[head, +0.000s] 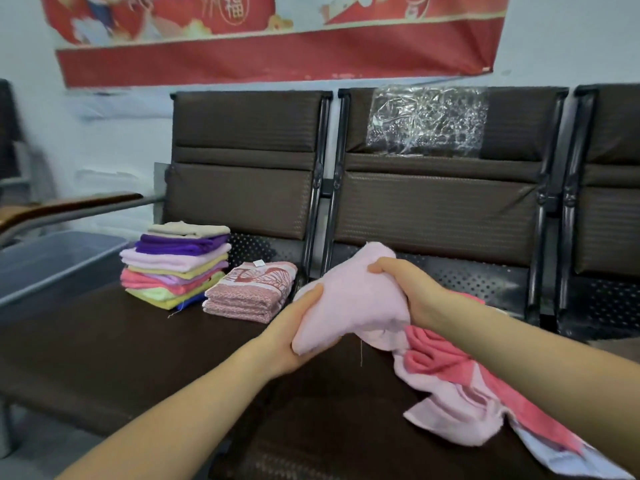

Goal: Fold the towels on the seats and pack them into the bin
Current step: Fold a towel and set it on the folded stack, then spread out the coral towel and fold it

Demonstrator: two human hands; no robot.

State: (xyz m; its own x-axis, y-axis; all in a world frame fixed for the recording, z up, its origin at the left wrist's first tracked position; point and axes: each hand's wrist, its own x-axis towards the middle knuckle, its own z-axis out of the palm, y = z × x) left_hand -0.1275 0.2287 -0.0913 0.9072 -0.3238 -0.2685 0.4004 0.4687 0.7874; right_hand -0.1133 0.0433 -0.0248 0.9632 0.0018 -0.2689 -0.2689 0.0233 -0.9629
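A pale pink towel (349,299) is gripped by the left hand (298,327) and right hand (401,289); corners should be matched before folding.

Left hand (294,336) and right hand (407,289) both gripping a pale pink towel (349,299) above brown seats (104,341). Unfolded pink towels (460,389) heaped at right. Folded coloured stack (175,266) and patterned folded towel (251,292) at left, beside grey bin (52,261).
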